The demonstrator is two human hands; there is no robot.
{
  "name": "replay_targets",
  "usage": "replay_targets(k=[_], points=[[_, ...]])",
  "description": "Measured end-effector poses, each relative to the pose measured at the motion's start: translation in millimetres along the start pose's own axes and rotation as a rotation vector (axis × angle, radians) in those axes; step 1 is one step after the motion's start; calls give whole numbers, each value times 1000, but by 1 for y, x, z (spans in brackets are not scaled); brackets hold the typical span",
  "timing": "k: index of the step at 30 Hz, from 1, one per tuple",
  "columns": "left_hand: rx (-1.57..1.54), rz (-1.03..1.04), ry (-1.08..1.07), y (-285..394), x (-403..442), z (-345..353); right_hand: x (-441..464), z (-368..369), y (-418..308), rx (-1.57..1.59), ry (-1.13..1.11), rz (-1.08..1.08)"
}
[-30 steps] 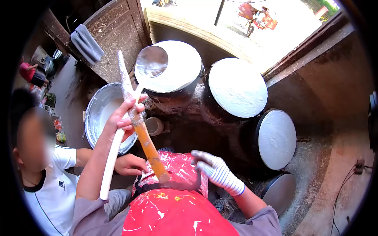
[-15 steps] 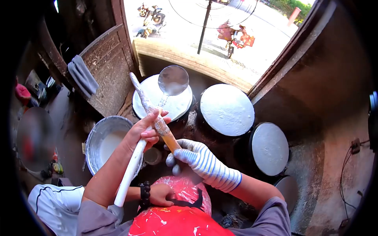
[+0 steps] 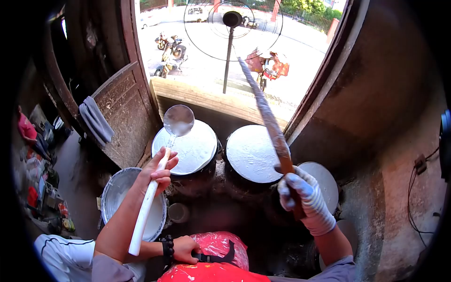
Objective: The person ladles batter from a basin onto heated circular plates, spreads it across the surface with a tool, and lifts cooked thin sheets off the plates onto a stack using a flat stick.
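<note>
My left hand (image 3: pixel 159 173) is closed around the white handle of a ladle (image 3: pixel 179 120). Its round metal bowl hangs over the left white-topped round vat (image 3: pixel 192 149). A striped, pale work glove covers my right hand (image 3: pixel 307 199), which grips the brown end of a long wooden stick (image 3: pixel 267 113). The stick points up and away, its far part coated in whitish residue, and crosses in front of the right edge of the middle white-topped vat (image 3: pixel 251 152). Below my left forearm sits a bucket (image 3: pixel 107 195) with whitish liquid inside.
A person's hand (image 3: pixel 186 249) with a black bead bracelet rests at the strap over my red apron (image 3: pixel 216 272). Another round lid (image 3: pixel 322 181) lies at right. A standing fan (image 3: pixel 232 19) is in the doorway, beside a wooden half-door (image 3: pixel 124 113) with a grey cloth. A wall is at right.
My right hand has swung right and up with the stick, away from the ladle it was crossing. My left hand has shifted left and slightly down with the ladle. The view has tilted up.
</note>
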State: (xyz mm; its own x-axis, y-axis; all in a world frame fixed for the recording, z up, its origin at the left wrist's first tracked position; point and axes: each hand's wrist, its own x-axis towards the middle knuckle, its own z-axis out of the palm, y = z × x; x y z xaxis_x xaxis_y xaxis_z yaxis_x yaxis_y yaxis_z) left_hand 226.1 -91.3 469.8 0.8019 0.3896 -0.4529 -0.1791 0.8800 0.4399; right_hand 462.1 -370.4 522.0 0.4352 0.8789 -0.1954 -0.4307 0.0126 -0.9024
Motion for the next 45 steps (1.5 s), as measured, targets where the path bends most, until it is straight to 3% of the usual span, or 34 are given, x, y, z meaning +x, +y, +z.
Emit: replay_targets(k=[14, 27, 33, 37, 45], points=[[-77, -51, -33, -13, 15, 4, -69, -75, 5, -20, 430, -133], [-143, -47, -136, -25, 37, 17, -89, -127, 5, -39, 499, -115], [-134, 46, -37, -36, 29, 23, -74, -130, 17, -50, 445, -53], [-164, 3, -91, -33, 28, 1, -72, -125, 22, -61, 401, -14], [-171, -79, -38, -28, 24, -26, -93, -117, 46, -46, 587, -111]])
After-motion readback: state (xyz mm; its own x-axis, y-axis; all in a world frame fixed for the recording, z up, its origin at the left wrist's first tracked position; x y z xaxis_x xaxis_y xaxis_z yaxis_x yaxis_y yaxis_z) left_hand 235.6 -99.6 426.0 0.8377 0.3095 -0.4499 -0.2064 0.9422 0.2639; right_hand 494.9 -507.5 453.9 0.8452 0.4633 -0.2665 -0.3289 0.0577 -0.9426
